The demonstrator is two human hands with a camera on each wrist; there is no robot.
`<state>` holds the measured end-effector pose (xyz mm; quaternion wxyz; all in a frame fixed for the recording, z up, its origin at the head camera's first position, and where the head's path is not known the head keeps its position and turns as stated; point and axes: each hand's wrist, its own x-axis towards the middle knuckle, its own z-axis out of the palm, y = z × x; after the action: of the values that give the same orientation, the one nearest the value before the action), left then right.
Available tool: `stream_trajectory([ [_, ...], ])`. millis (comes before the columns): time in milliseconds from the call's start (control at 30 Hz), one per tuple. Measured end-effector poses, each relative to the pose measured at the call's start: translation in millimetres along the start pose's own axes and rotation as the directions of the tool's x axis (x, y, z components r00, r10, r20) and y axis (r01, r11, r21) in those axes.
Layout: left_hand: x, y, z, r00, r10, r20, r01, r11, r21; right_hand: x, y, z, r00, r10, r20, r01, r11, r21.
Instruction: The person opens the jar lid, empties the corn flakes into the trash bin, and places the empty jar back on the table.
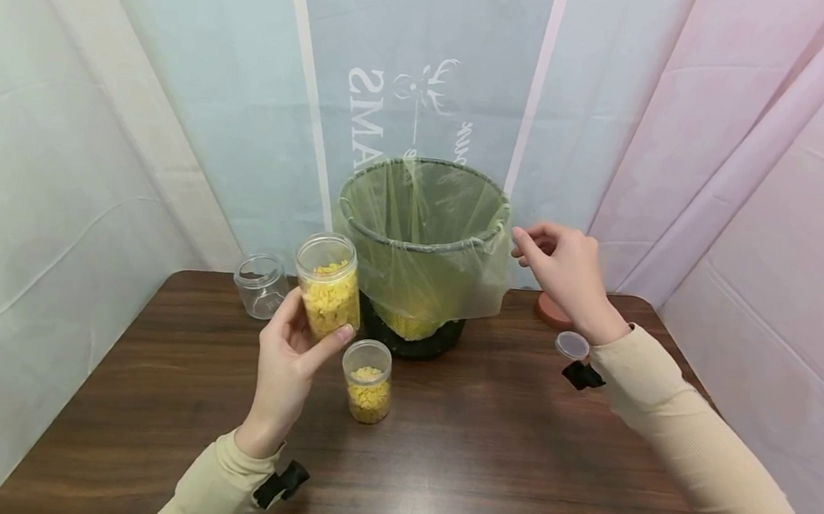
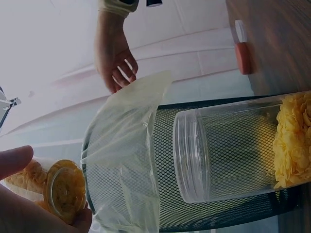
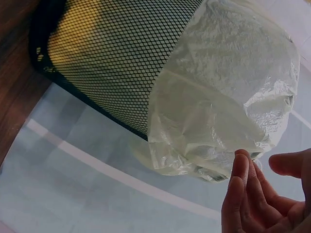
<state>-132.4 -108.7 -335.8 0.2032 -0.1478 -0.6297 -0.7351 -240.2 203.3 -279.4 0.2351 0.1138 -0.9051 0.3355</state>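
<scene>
My left hand (image 1: 289, 353) grips a clear plastic jar (image 1: 330, 303) partly filled with yellow flakes, tilted slightly, to the left of a mesh waste bin. A thin translucent yellow-green bag (image 1: 425, 271) lines the bin (image 3: 121, 58) and folds over its rim; some yellow stuff shows low inside. At the bin's right rim is my right hand (image 1: 565, 265), fingers bent loosely. In the right wrist view a gap parts its thumb from its fingers (image 3: 243, 179), whose tips lie by the bag's edge; whether they touch it I cannot tell. Another jar (image 1: 369, 382) holding yellow flakes stands before the bin.
An open clear jar (image 1: 260, 285) stands at the back left of the brown wooden table (image 1: 480, 465). At the right lie a reddish-orange round lid (image 1: 551, 312) and a clear round lid (image 1: 572, 345), partly behind my right arm. Fabric curtains (image 1: 433, 58) enclose the table's back and sides.
</scene>
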Motion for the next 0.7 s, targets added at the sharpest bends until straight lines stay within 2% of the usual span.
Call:
stream_trajectory([
  [433, 2.8, 1.2, -2.2, 1.000, 0.002, 0.008, -0.002, 1.000, 0.015, 20.9, -5, 7, 0.997, 0.053, 0.053, -0.055, 0.998, 0.043],
  [700, 4.5, 2.4, -4.4, 1.000, -0.009, 0.004, 0.009, 1.000, 0.027, 24.4, -7, 13, 0.987, 0.129, 0.097, -0.142, 0.980, 0.142],
])
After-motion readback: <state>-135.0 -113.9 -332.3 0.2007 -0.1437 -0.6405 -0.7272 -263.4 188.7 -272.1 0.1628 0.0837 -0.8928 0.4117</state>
